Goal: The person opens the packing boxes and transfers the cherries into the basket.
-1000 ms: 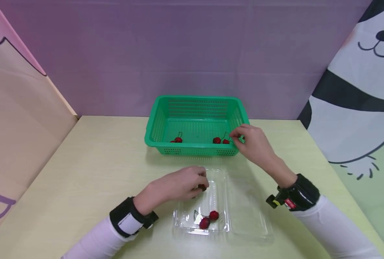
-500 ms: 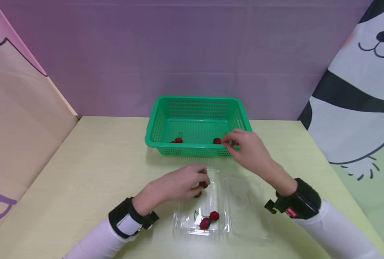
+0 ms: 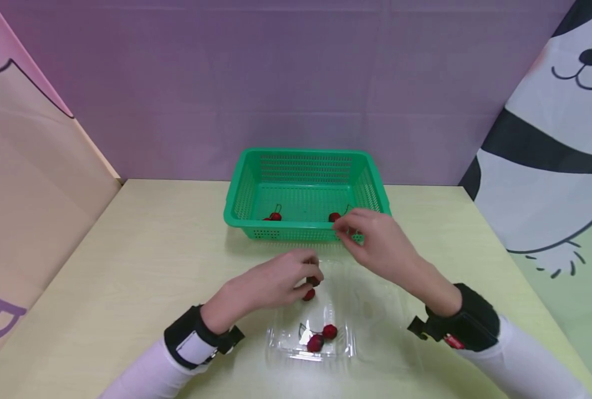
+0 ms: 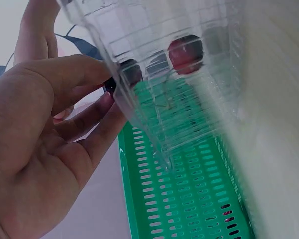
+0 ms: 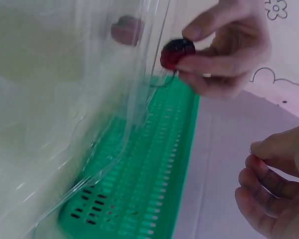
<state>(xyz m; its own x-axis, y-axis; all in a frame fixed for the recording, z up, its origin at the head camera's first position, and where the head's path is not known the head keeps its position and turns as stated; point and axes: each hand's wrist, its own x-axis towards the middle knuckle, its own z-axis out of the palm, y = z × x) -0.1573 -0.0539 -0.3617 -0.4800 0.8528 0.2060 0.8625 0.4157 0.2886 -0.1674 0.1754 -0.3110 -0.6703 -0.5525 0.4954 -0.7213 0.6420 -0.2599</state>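
Observation:
My left hand (image 3: 281, 281) pinches a dark red cherry (image 5: 177, 53) between thumb and fingers, over the far left part of a clear plastic clamshell box (image 3: 345, 321). Just below those fingers a second cherry (image 3: 309, 295) shows in the box. Two more cherries (image 3: 315, 343) with thin stems lie at its near end. My right hand (image 3: 376, 238) is at the front right rim of a green basket (image 3: 286, 224), its fingers loosely bent with thumb and index tips close together. No cherry shows between them in the right wrist view. Behind this hand, a cherry (image 3: 333, 216) lies in the basket.
More cherries (image 3: 275, 216) lie at the basket's front left. The box's clear lid (image 3: 383, 327) lies folded out to the right on the pale wooden table (image 3: 176, 238). A purple backdrop (image 3: 296, 72) stands behind the basket, with printed cloths at both sides.
My right hand has moved left and toward me, from inside the basket's right end to its front rim. The left hand has barely moved, and the cherry beneath its fingers shows more.

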